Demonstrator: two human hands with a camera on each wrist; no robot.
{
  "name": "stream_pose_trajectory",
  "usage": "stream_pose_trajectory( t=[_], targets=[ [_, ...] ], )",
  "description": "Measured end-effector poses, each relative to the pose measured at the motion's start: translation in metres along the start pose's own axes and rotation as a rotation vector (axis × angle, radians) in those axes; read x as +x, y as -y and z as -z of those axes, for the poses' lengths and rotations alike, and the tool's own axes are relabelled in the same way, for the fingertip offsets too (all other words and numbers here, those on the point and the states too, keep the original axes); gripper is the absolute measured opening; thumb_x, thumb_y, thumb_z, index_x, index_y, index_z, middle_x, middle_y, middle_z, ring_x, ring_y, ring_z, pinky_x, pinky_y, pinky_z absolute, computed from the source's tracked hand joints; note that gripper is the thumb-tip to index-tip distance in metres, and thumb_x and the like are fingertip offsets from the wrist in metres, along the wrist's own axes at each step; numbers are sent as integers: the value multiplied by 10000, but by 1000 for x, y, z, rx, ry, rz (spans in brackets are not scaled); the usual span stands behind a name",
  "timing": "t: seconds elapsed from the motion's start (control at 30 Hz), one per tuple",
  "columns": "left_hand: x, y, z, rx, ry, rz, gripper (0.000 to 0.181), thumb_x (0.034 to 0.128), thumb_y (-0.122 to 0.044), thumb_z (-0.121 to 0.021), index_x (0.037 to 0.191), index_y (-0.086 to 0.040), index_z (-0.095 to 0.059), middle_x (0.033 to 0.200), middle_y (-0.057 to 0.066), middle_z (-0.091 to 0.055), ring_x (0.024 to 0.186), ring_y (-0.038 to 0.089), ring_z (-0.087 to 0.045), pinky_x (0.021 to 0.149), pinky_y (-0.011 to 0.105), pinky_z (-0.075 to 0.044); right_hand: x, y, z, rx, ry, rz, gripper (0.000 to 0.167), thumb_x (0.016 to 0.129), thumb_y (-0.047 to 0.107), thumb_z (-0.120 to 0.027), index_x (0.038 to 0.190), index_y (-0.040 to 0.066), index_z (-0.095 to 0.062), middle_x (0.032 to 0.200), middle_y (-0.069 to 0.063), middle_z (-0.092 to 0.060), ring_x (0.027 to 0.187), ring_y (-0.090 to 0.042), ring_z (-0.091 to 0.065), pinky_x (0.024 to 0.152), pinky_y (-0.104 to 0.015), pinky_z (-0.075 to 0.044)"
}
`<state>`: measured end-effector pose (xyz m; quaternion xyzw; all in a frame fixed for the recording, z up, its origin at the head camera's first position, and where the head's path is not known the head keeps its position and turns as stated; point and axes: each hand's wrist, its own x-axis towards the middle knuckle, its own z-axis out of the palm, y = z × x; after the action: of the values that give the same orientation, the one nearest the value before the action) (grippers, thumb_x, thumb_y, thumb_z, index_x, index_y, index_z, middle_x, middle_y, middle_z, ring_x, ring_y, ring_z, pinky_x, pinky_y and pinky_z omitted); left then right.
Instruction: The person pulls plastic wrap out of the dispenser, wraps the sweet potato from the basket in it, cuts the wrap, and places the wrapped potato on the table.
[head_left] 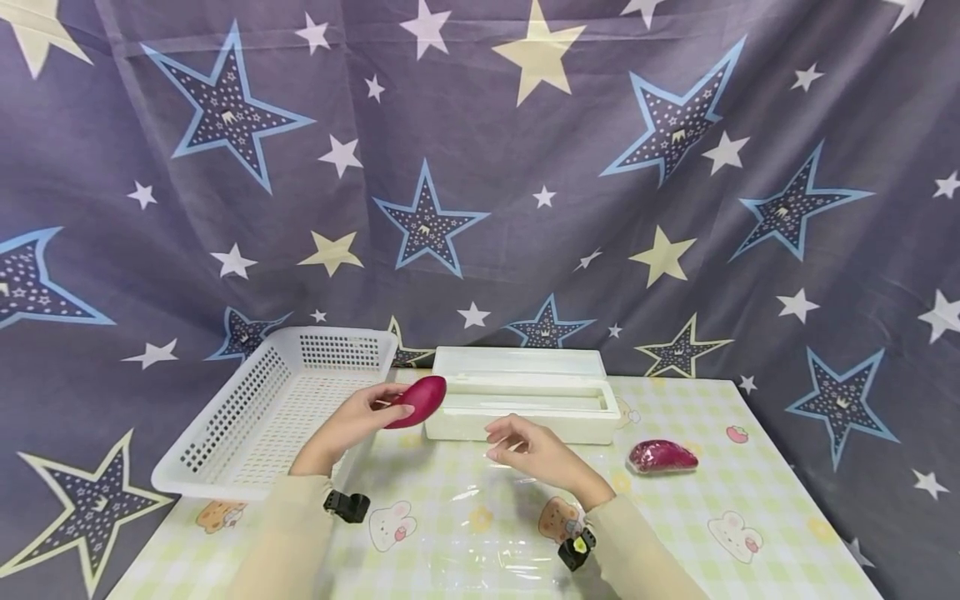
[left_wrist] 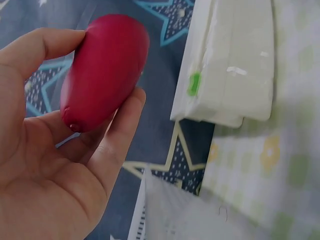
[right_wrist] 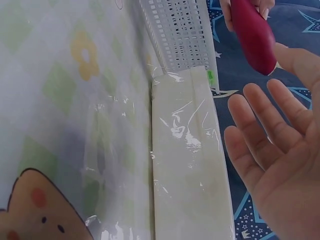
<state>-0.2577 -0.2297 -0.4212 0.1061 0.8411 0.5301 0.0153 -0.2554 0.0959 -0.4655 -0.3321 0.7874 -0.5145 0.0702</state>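
Observation:
My left hand (head_left: 358,423) holds a smooth crimson, mango-shaped fruit (head_left: 422,402) above the table, left of centre. In the left wrist view, the thumb and fingers of the left hand (left_wrist: 60,165) pinch the fruit (left_wrist: 107,70) by its sides; a small nub shows at its lower end. My right hand (head_left: 538,450) hovers in front of the white box with loosely bent fingers and nothing in them. The right wrist view shows the right hand (right_wrist: 280,135) apart from the fruit's tip. A similar dark red fruit (head_left: 662,457) in clear wrap lies on the table to the right.
A long white box (head_left: 525,429) with its lid (head_left: 517,363) raised stands at the back. To its left is a white perforated basket (head_left: 206,490). Shiny clear plastic (head_left: 487,558) lies on the checked tablecloth (head_left: 795,500). A starred curtain (head_left: 480,125) hangs behind.

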Motion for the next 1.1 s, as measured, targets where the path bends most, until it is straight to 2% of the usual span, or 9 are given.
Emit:
stream_pose_trajectory(
  t=[0.23,0.37,0.5,0.67,0.77,0.93,1.1],
  targets=[
    [-1,-6,-20,-1,110,-55,460,913,-229,-748,1303,-12,-633,1156,124,-664,955,223,-634,813,340,-543,4,-1,2,-30,-11,-16,425,966,220,-698,1360,150,-554,1241,-29,-631,1080,-223,-637,910,-351,-529],
    [0,-10,-29,19,181,-105,433,924,-231,-723,1291,-16,-642,1158,138,-656,936,225,-653,817,350,-541,7,0,3,-9,-22,-5,542,956,224,-711,1440,126,-487,1322,-89,-586,1144,-312,-616,940,-415,-526],
    [1,-14,-39,36,215,-104,423,914,-272,-727,1270,-52,-664,1163,111,-663,921,208,-655,802,349,-537,9,2,4,23,-17,-22,595,945,212,-725,1466,106,-460,1366,-120,-553,1178,-359,-595,962,-462,-512],
    [1,-15,-50,33,262,-123,413,905,-257,-737,1258,-52,-673,1152,90,-678,918,204,-654,798,345,-544,8,1,5,38,-20,-29,604,930,177,-742,1465,123,-465,1354,-104,-557,1158,-298,-616,947,-452,-522],
    [3,-11,-56,19,297,-138,414,908,-247,-736,1268,-54,-670,1158,79,-680,933,208,-655,817,338,-544,8,1,5,42,-19,-30,593,921,154,-749,1448,96,-484,1338,-88,-579,1122,-264,-634,923,-387,-541],
    [5,-9,-62,3,316,-149,392,921,-259,-734,1272,-95,-674,1156,53,-679,971,203,-653,850,317,-536,1,21,7,74,-10,-45,529,920,67,-728,1401,11,-514,1274,-142,-614,1074,-342,-643,853,-272,-552],
    [4,-9,-63,7,295,-173,370,923,-253,-744,1259,-114,-678,1160,56,-671,946,207,-649,852,321,-529,-6,37,13,105,-12,-48,478,916,30,-720,1350,-26,-527,1201,-164,-633,1030,-384,-644,817,-252,-553]
  ],
)
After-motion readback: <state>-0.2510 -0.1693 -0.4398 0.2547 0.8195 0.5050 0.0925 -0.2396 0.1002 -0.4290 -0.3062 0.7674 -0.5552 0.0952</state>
